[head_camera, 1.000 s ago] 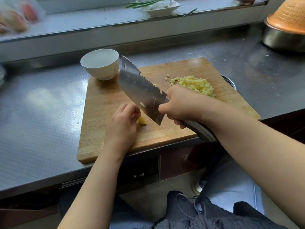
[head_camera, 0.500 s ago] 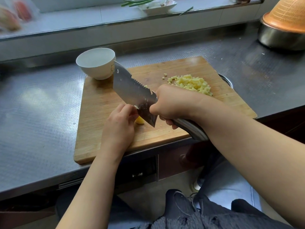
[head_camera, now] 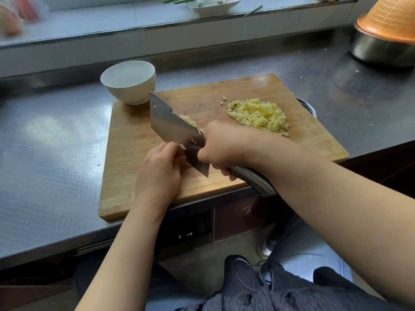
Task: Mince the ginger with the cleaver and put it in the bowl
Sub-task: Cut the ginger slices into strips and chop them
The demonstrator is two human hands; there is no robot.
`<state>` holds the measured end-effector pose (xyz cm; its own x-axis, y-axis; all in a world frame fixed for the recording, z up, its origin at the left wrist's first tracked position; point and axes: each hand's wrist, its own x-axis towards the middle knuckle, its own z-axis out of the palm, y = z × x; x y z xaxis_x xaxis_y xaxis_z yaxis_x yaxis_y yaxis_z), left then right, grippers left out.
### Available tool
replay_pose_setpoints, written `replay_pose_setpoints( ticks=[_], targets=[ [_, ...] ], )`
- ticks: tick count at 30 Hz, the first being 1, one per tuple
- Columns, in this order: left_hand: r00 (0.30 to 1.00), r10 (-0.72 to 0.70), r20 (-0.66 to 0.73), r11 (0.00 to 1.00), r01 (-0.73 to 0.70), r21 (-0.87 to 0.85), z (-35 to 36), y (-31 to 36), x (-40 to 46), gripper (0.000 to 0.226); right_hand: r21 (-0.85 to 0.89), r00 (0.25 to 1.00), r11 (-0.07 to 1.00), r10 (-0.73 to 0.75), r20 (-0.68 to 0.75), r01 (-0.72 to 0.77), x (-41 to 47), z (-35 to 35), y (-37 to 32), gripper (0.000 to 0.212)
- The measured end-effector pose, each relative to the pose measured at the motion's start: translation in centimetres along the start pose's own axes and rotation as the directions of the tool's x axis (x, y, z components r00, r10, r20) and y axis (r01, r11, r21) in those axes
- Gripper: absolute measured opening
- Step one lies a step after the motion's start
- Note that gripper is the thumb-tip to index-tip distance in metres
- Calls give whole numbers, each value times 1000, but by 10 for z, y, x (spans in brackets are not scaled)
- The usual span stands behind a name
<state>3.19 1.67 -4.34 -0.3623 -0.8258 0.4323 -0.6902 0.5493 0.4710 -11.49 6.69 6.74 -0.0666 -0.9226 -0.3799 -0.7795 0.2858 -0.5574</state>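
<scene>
On the wooden cutting board (head_camera: 139, 158) lies a pile of minced ginger (head_camera: 258, 115) at the right. My right hand (head_camera: 226, 147) grips the cleaver (head_camera: 173, 129) by its handle, the blade angled down onto the board. My left hand (head_camera: 161, 169) pinches a small ginger piece (head_camera: 186, 163) against the blade's left side; the piece is almost hidden by my fingers. More cut bits (head_camera: 188, 120) show just behind the blade's spine. An empty white bowl (head_camera: 128, 81) stands at the board's far left corner.
The board lies on a steel counter (head_camera: 49, 153), its front overhanging the edge. A metal pot under an orange strainer (head_camera: 386, 34) stands at the far right. A white dish with green stalks (head_camera: 213, 2) sits on the back ledge.
The cleaver has come down from its raised tilt onto the ginger piece under my left hand. The left hand has closed in against the blade.
</scene>
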Motion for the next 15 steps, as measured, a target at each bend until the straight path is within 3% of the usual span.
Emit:
replay_pose_setpoints(
  ticks=[15],
  targets=[
    [1000,-1,-3,1000,1,-9,-2,2,-3,5,-17,999,1000,8,-49,-9,3,16,9,17]
  ],
)
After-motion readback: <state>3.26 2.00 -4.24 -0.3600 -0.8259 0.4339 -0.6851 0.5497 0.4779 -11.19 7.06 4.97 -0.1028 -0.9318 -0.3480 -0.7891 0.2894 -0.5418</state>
